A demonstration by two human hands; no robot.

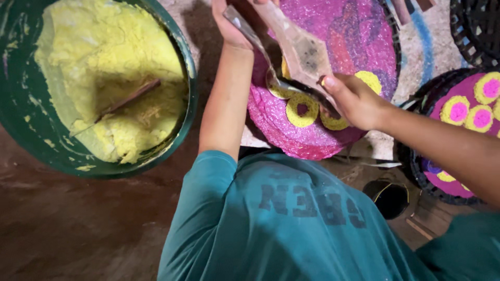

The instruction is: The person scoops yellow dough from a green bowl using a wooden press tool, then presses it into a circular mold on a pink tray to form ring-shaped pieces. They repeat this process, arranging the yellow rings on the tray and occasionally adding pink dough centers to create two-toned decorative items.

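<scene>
The long metal spoon with a worn, pale wedge-shaped handle piece [291, 49] slants across the middle of the view; its lower end sits on the round magenta glitter-textured disc [333, 31], right at a yellow ring with a magenta centre [302, 110]; the left hand [229, 23] closes around the upper end of the spoon near the top edge, though its fingers are partly cut off by the frame; the right hand [354, 99] has its fingers [329, 82] curled down onto the lower part of the spoon, the thumb pressing beside the yellow rings; whether those fingers fully grip it cannot be told.

Just beside the right fingers lie two more yellow patches on the disc, one above [371, 80] and one below [333, 122]; well to the left of the left hand stands a large dark green round tub [21, 119] holding crumbly yellow powder [104, 57], with a thin brown stick [130, 99] lying in it; to the right of the right forearm a second magenta disc in a dark basket tray [471, 112] carries yellow rings with pink centres; below the hands is the person's teal shirt [281, 224], and near it a small black round cup [390, 198] on the brown floor [67, 229].
</scene>
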